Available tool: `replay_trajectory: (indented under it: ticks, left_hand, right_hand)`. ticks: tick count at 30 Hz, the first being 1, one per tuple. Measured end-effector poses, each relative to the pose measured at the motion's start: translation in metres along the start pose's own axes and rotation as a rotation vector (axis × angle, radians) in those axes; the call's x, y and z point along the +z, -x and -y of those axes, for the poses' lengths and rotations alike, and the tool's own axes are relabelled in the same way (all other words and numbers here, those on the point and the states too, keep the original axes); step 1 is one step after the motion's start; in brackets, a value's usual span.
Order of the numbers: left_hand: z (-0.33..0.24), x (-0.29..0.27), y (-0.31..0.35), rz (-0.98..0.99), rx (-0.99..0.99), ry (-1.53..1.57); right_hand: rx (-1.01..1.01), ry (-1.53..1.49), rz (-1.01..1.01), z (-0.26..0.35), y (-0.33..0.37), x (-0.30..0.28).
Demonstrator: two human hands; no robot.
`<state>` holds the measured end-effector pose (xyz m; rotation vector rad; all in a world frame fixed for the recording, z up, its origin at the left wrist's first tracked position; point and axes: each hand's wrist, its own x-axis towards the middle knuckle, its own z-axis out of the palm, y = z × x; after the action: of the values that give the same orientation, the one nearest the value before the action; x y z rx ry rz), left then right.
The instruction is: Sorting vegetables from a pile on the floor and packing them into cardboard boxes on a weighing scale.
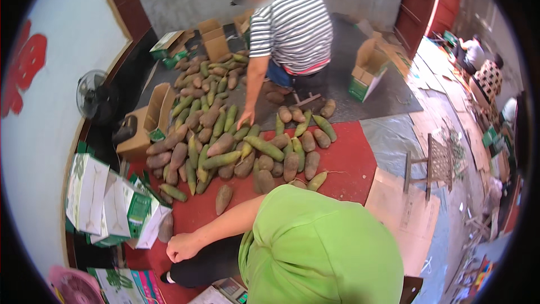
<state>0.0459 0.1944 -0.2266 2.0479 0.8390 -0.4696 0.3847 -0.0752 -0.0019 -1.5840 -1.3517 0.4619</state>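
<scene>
My right forearm comes out of a light green sleeve, and my right hand (183, 246) is closed in a loose fist over my dark trouser leg. Nothing shows in its fingers. My left hand is out of view. Closest to the right hand lies one brown oval root vegetable (166, 228), beside the white and green boxes (112, 205). Beyond it spreads a pile of brown root vegetables (222, 143) mixed with long green radishes (220, 159) on the red mat (343, 163). A digital scale (232, 289) shows partly at the lower edge.
A person in a striped shirt (301, 28) crouches behind the pile, one hand (246, 118) reaching down to it. Open cartons (368, 70) stand around. Left are a black fan (95, 95) and a pink fan (76, 287); right are flattened cardboard (402, 214) and a stool (436, 160).
</scene>
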Motion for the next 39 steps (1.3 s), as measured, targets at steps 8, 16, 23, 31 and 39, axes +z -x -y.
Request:
replay_trajectory:
  ticks: [8, 16, 23, 31, 39]
  left_hand:
    - [0.002, -0.003, -0.012, 0.095, -0.021, -0.059]
    - [0.008, -0.001, -0.013, 0.134, -0.174, -0.023]
    - [0.029, -0.001, 0.018, 0.024, -0.328, 0.068]
    - [-0.073, 0.009, 0.050, -0.125, -0.300, -0.032]
    - [-0.076, 0.015, 0.059, -0.196, -0.285, 0.005]
  right_hand:
    - [0.072, 0.058, 0.007, -0.022, 0.021, -0.025]
    - [0.110, -0.052, 0.071, -0.021, 0.020, -0.009]
    - [0.062, -0.040, 0.086, -0.025, 0.029, -0.014]
    - [0.116, -0.021, -0.008, -0.036, 0.038, -0.027]
    - [0.306, -0.081, 0.058, -0.033, 0.031, -0.035]
